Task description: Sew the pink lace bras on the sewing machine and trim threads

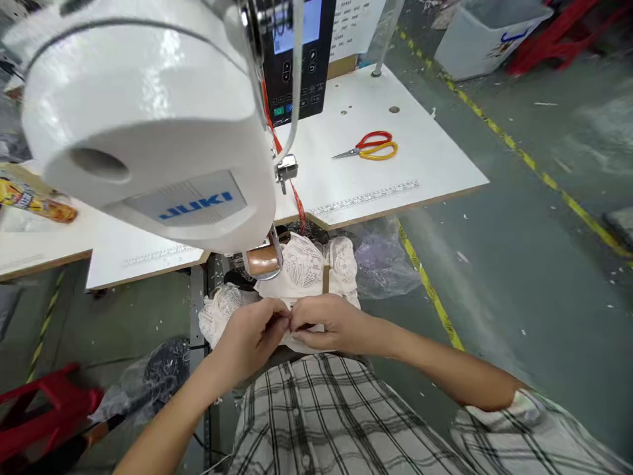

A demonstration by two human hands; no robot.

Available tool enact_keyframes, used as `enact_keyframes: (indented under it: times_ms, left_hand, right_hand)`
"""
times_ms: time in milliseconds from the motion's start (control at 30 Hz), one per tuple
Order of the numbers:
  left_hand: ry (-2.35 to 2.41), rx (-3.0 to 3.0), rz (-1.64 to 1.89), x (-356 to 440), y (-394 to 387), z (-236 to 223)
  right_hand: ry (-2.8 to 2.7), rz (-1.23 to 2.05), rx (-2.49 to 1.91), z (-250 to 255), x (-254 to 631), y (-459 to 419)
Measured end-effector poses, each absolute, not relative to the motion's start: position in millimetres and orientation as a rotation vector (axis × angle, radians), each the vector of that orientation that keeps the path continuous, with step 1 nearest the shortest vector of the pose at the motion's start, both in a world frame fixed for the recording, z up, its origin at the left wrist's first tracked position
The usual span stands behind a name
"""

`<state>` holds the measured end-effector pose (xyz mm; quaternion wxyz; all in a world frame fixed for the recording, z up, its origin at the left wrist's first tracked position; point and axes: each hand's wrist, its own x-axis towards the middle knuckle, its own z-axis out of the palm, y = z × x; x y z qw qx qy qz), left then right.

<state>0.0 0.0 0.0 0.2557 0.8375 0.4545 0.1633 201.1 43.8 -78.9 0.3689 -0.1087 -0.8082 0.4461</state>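
Observation:
A white lace garment (pixel 302 265) lies bunched in my lap, just below the head of a white JUKI sewing machine (pixel 148 119). My left hand (pixel 252 333) and my right hand (pixel 329 322) meet over its near edge. Both pinch the lace with closed fingertips that touch each other. A copper-coloured part (pixel 262 260) of the machine hangs just above the fabric. A red ribbon (pixel 298 204) runs down from the machine toward the garment.
Red-and-yellow scissors (pixel 370 146) lie on the white table (pixel 420 171) to the right. A control panel (pixel 297 59) stands behind the machine. A red stool (pixel 44 409) and plastic bags sit on the floor at left. Yellow floor tape (pixel 524 158) runs at right.

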Motion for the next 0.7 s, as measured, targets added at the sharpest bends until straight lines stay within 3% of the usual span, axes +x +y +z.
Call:
enact_keyframes:
  times_ms: [267,467,600,700]
  left_hand:
    - [1.327,2.13,0.437,-7.0,7.4,9.8]
    - [1.582,2.009,0.239,-4.1,22.4,-0.2]
    - [1.412,1.576,0.682,4.0,17.6,-19.5]
    - [1.341,1.371,1.017,10.4,7.7,-30.6]
  right_hand:
    - [-2.008,0.599,-0.245,-81.4,187.0,44.3]
    - [-1.939,0.661,-0.448,-85.7,174.6,42.9]
    - [-1.737,0.934,-0.571,-79.0,170.7,40.4]
    - [-1.679,0.943,-0.585,-70.3,172.4,38.0]
